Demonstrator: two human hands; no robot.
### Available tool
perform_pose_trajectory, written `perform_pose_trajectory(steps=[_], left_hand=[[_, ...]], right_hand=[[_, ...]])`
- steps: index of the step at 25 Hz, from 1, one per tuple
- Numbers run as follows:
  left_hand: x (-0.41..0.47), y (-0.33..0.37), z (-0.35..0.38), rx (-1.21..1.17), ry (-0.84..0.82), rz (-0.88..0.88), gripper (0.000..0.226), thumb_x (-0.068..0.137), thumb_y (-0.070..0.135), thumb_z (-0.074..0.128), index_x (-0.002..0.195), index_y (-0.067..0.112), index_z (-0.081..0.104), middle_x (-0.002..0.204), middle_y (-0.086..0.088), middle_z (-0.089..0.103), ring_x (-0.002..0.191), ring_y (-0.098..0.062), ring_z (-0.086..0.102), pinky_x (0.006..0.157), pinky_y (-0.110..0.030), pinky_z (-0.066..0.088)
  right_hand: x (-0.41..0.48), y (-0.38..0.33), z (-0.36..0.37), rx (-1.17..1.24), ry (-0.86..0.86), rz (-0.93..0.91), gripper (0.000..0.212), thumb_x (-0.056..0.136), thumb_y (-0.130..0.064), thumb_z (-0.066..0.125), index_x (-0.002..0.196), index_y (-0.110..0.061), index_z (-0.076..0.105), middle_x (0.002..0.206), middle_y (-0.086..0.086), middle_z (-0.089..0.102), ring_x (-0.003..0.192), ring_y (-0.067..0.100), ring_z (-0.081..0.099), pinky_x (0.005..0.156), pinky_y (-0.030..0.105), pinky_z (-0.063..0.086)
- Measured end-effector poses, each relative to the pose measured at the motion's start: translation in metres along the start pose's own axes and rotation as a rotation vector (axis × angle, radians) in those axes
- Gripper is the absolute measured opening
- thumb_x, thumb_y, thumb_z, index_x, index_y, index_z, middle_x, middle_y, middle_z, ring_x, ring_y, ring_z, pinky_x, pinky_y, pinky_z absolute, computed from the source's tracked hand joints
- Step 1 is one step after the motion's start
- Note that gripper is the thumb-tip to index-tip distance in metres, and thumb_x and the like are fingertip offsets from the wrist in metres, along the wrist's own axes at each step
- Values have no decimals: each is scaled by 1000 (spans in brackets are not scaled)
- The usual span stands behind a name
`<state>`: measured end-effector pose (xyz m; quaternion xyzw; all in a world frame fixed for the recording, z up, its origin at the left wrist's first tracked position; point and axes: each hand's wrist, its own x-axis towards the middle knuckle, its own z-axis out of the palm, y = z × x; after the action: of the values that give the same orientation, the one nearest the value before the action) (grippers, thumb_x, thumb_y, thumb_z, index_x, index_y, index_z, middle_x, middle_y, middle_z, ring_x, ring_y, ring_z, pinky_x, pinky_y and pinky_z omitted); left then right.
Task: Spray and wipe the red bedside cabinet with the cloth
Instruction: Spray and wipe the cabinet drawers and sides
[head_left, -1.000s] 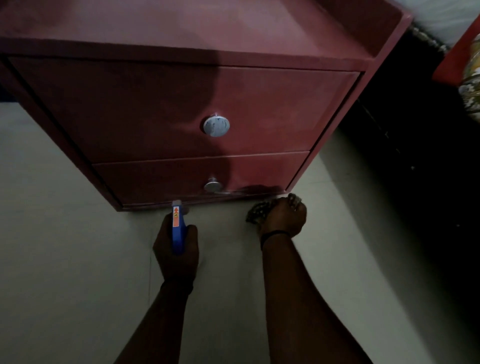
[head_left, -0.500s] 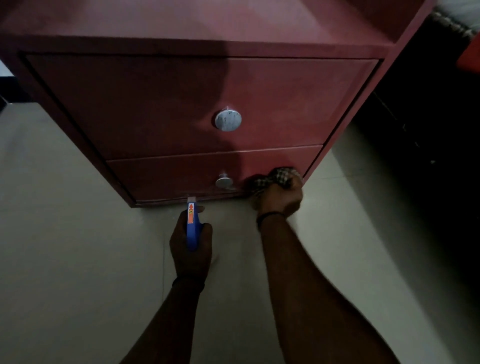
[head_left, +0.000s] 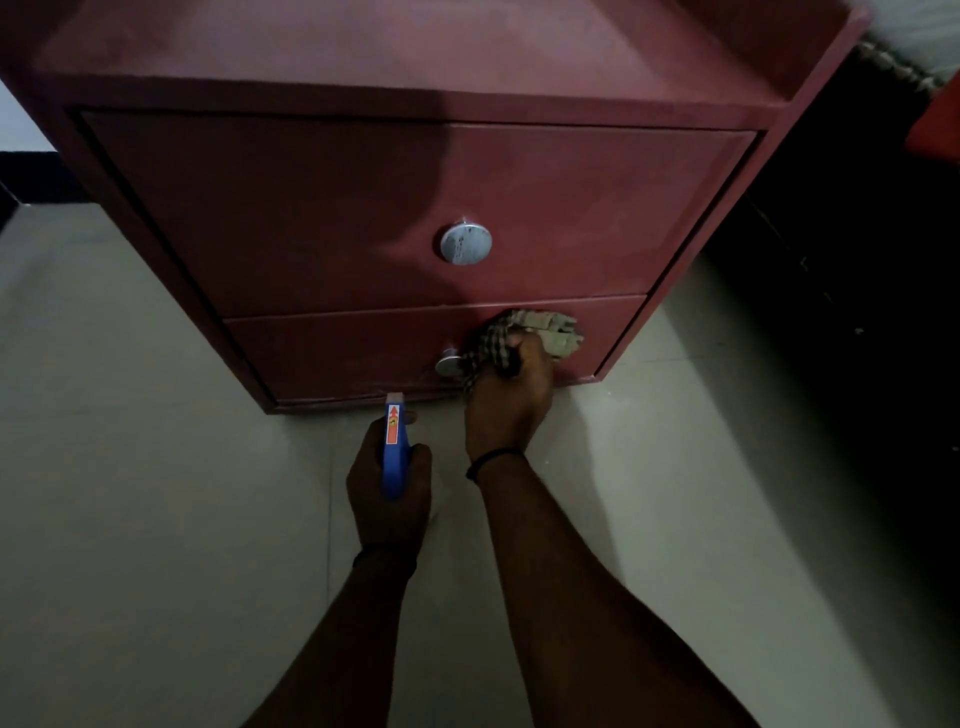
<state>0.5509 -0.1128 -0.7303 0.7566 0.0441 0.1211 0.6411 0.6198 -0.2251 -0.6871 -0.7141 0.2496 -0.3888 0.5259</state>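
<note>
Your right hand (head_left: 511, 400) grips the bunched cloth (head_left: 540, 332) against the lower drawer (head_left: 337, 353) of the red cabinet (head_left: 415, 98), beside its knob (head_left: 448, 364). Your left hand (head_left: 387, 488) wraps the spray bottle (head_left: 393, 447). Wiping looks underway low down; whether the upper drawer (head_left: 311, 208) and top are done is unclear.

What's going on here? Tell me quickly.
A person is cleaning the red cabinet from the front. The right hand grips a bunched checked cloth and presses it against the lower drawer, just right of its knob. The left hand holds a blue spray bottle low over the floor, nozzle pointed at the cabinet's base. Both drawers look closed.
</note>
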Motion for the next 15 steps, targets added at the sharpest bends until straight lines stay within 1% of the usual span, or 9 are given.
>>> perform_pose_trajectory(steps=[2, 4, 5, 7, 8, 10, 12, 14, 15], left_hand=[[1, 0, -1, 10, -21, 17, 34, 82, 29, 62, 110, 9, 63, 76, 4, 56, 63, -10, 53, 62, -30, 46], [2, 1, -5, 3, -27, 22, 31, 83, 24, 63, 112, 12, 63, 80, -1, 59, 66, -18, 57, 62, -35, 51], [3, 2, -7, 5, -25, 22, 30, 83, 25, 62, 111, 13, 63, 81, -4, 61, 68, -22, 59, 63, -39, 54], [5, 0, -5, 26, -36, 15, 29, 83, 27, 62, 109, 14, 63, 82, -7, 62, 69, -26, 60, 64, -44, 55], [3, 0, -5, 30, -39, 2, 28, 83, 27, 62, 109, 16, 62, 81, -7, 62, 68, -26, 59, 63, -44, 55], [1, 2, -4, 16, -24, 0, 26, 83, 24, 63, 109, 19, 62, 79, -4, 60, 66, -23, 57, 63, -41, 53], [2, 3, -3, 14, -15, -13, 26, 81, 22, 62, 106, 17, 62, 77, -3, 59, 63, -17, 55, 62, -38, 51], [4, 7, 0, 9, -15, -44, 20, 82, 19, 64, 102, 19, 62, 77, -4, 59, 64, -17, 56, 61, -36, 50], [4, 6, -1, 19, -27, -48, 20, 85, 14, 67, 102, 24, 61, 79, -5, 60, 67, -21, 58, 62, -37, 52]], right_hand=[[-6, 9, -5, -125, -146, 4, 23, 81, 7, 57, 99, -5, 67, 96, 4, 64, 90, 18, 58, 81, 29, 48], [4, 18, -15, -220, -233, 269, 27, 88, 2, 59, 114, -8, 61, 98, -2, 57, 89, 13, 52, 77, 23, 41], [13, 22, -16, -141, -188, 385, 29, 88, 4, 58, 115, -8, 60, 97, 0, 57, 88, 14, 52, 75, 23, 41], [26, 23, -10, 144, 49, 484, 29, 79, 9, 56, 100, -9, 65, 91, 6, 64, 83, 18, 57, 72, 27, 52], [25, 27, -5, 187, 120, 489, 28, 74, 6, 56, 93, -13, 65, 90, 7, 67, 82, 18, 60, 77, 32, 56], [21, 34, -3, 218, 98, 516, 29, 67, -6, 58, 90, -22, 64, 94, 8, 70, 85, 21, 64, 85, 47, 58], [21, 65, 2, 331, -13, 648, 36, 62, -4, 62, 86, -32, 62, 97, 9, 70, 91, 30, 68, 84, 57, 57], [35, 67, -9, 296, 18, 668, 34, 64, 1, 64, 79, -30, 63, 95, 12, 71, 91, 37, 69, 81, 58, 57], [47, 60, -19, 276, 100, 664, 28, 68, 1, 65, 77, -26, 62, 93, 12, 71, 88, 35, 68, 78, 55, 59]])
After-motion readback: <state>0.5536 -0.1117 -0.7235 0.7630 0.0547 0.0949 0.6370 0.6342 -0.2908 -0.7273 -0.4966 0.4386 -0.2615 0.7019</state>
